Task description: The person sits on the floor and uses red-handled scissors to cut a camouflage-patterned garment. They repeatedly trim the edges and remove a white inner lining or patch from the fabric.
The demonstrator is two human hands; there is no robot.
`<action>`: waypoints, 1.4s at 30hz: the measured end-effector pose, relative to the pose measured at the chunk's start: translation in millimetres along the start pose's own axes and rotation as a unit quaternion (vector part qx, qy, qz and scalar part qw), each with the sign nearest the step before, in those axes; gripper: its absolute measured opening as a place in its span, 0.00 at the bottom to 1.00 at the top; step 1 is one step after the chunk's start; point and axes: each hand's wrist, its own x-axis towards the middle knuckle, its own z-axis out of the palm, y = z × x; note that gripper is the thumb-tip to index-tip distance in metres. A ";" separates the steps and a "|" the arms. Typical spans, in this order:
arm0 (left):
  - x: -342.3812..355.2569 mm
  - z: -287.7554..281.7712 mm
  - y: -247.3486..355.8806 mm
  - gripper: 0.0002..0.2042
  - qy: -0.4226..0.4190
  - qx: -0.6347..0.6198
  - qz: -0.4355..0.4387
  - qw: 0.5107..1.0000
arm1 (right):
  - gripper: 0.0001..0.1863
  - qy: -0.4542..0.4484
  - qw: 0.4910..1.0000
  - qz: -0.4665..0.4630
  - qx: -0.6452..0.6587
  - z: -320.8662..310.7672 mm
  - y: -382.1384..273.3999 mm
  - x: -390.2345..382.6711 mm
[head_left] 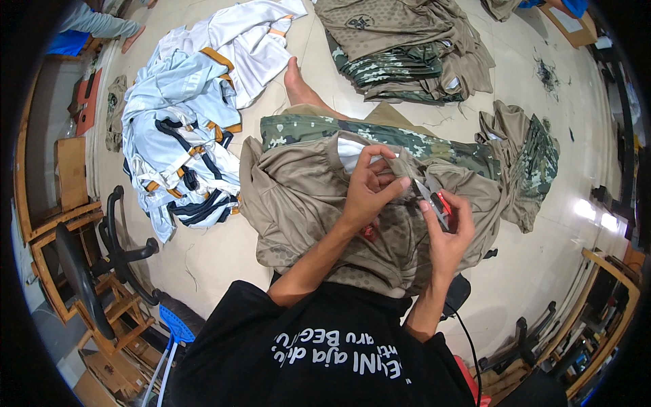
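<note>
1. Here's the left hand (371, 188), thumb and fingers pinching an edge of the brown garment (400, 237), which lies bunched right in front of the person, mid-scene!
2. From the right, the right hand (449, 234) grips the small snips (439, 201), blades angled toward that pinched edge.
3. Trimming, I'd judge; the next cut calls for taut cloth and blade tips clear of the left fingertips.

The taupe garment (407, 252), marked with faint darker patterning, lies rumpled, one fold raised near its middle. The thread snips (444, 202), metal-bladed with red and black parts, are just right of that fold.
</note>
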 end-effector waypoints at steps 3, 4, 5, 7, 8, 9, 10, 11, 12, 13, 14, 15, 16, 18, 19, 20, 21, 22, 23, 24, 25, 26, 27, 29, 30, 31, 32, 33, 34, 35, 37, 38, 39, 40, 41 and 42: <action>-0.5 2.1 -0.9 0.26 -0.003 0.021 0.029 0.999 | 0.17 0.018 1.000 -0.006 0.009 -1.6 3.6 -2.4; -0.4 1.2 -2.1 0.25 -0.002 0.042 0.041 0.998 | 0.17 0.018 1.000 -0.005 0.003 -1.9 3.8 -2.3; -0.2 1.3 -2.6 0.24 -0.003 0.064 0.052 0.997 | 0.17 0.018 1.000 -0.003 -0.002 -2.4 4.2 -2.2; -2.9 1.9 0.1 0.19 0.004 0.052 0.010 0.999 | 0.17 0.018 1.000 -0.005 -0.011 -3.3 3.8 -2.2; -4.2 2.4 1.9 0.17 0.008 0.047 -0.010 0.999 | 0.17 0.015 1.000 -0.008 -0.014 -3.2 2.5 -1.6; -4.6 3.7 2.6 0.15 0.016 0.058 -0.001 0.998 | 0.17 0.013 1.000 -0.012 -0.017 -3.2 0.9 -1.2; -4.6 5.2 2.9 0.14 0.023 0.069 0.008 0.997 | 0.17 0.010 0.999 -0.016 -0.026 -3.1 -0.9 -0.7; -4.8 6.1 3.0 0.12 0.030 0.079 0.016 0.996 | 0.17 0.006 0.999 -0.021 -0.035 -3.2 -3.3 -0.4; -5.1 5.5 1.9 0.11 0.027 0.097 0.021 0.995 | 0.18 0.003 0.999 -0.026 -0.044 -3.4 -5.0 0.0; -5.4 4.1 -0.1 0.10 0.024 0.114 0.025 0.993 | 0.18 0.002 0.999 -0.027 -0.047 -3.7 -6.1 0.2; -5.7 3.0 -1.5 0.09 0.021 0.132 0.029 0.991 | 0.18 0.002 0.998 -0.029 -0.051 -3.9 -6.9 0.4; -6.0 2.6 -2.0 0.08 0.020 0.129 0.030 0.991 | 0.18 0.002 0.998 -0.030 -0.055 -4.1 -7.3 0.5; -6.4 2.3 -2.2 0.08 0.018 0.126 0.031 0.991 | 0.17 0.003 0.997 -0.044 -0.058 -4.1 -7.4 0.9; -6.8 1.9 -3.4 0.07 0.022 0.136 0.035 0.990 | 0.17 0.005 0.995 -0.071 -0.064 -4.1 -7.3 1.9; -7.0 1.8 -4.1 0.07 0.027 0.149 0.037 0.988 | 0.17 0.002 0.995 -0.067 -0.080 -5.0 -9.5 1.5; -7.2 1.9 -4.3 0.06 0.032 0.162 0.040 0.985 | 0.16 -0.001 0.993 -0.063 -0.095 -6.5 -13.5 0.7; -7.8 2.2 -3.2 0.06 0.035 0.181 0.033 0.982 | 0.16 -0.004 0.992 -0.060 -0.110 -7.3 -16.3 0.2; -8.9 2.7 -0.8 0.06 0.039 0.200 0.026 0.979 | 0.16 -0.002 0.991 -0.069 -0.112 -7.0 -17.3 0.4; -9.6 4.0 1.4 0.06 0.042 0.219 0.019 0.975 | 0.16 -0.001 0.990 -0.079 -0.113 -6.8 -18.2 0.7; -10.1 5.6 2.2 0.06 0.044 0.215 0.018 0.975 | 0.15 0.001 0.990 -0.088 -0.115 -6.7 -18.6 0.8; -10.5 7.2 2.7 0.05 0.045 0.212 0.017 0.976 | 0.15 0.002 0.989 -0.091 -0.116 -6.4 -18.2 0.7; -10.6 8.0 3.1 0.05 0.047 0.209 0.017 0.977 | 0.15 0.004 0.989 -0.095 -0.117 -5.9 -17.5 0.5; -10.7 7.7 3.0 0.05 0.048 0.215 0.016 0.975 | 0.15 0.005 0.988 -0.099 -0.118 -5.6 -17.2 0.5; -11.0 6.8 2.9 0.06 0.048 0.225 0.013 0.973 | 0.15 0.007 0.987 -0.103 -0.120 -4.3 -18.2 0.5; -11.5 7.0 2.9 0.06 0.049 0.224 0.011 0.973 | 0.14 0.008 0.987 -0.105 -0.121 -3.8 -18.6 0.6; -12.3 7.5 2.7 0.06 0.050 0.223 0.010 0.974 | 0.14 0.007 0.987 -0.109 -0.122 -3.6 -18.0 0.6; -12.8 8.0 2.5 0.06 0.051 0.221 0.008 0.974 | 0.14 0.006 0.986 -0.114 -0.122 -3.2 -16.9 0.6; -12.9 8.7 2.1 0.06 0.050 0.217 0.018 0.975 | 0.14 0.006 0.985 -0.119 -0.123 -2.9 -16.4 0.8; -12.7 9.8 1.5 0.06 0.049 0.213 0.028 0.975 | 0.14 0.005 0.986 -0.119 -0.120 -2.3 -16.8 1.0; -12.5 10.6 0.9 0.06 0.048 0.209 0.039 0.976 | 0.14 0.006 0.986 -0.120 -0.117 -1.6 -17.1 1.2; -12.3 10.6 -0.3 0.06 0.047 0.209 0.038 0.976 | 0.13 0.006 0.986 -0.122 -0.115 -0.4 -17.4 1.9; -12.3 10.5 -0.8 0.06 0.046 0.210 0.038 0.976 | 0.13 0.006 0.986 -0.124 -0.115 0.2 -17.2 2.3; -12.2 10.5 -0.9 0.06 0.045 0.213 0.041 0.975 | 0.13 0.007 0.985 -0.126 -0.115 0.8 -17.0 2.4; -12.2 10.5 -1.0 0.06 0.044 0.216 0.044 0.974 | 0.13 0.009 0.985 -0.125 -0.115 1.4 -16.7 2.2; -12.1 10.5 -1.1 0.07 0.044 0.219 0.047 0.974 | 0.13 0.012 0.985 -0.125 -0.115 2.1 -16.3 2.1; -12.1 10.3 -2.4 0.07 0.045 0.224 0.053 0.972 | 0.13 0.014 0.986 -0.124 -0.114 2.8 -15.9 2.1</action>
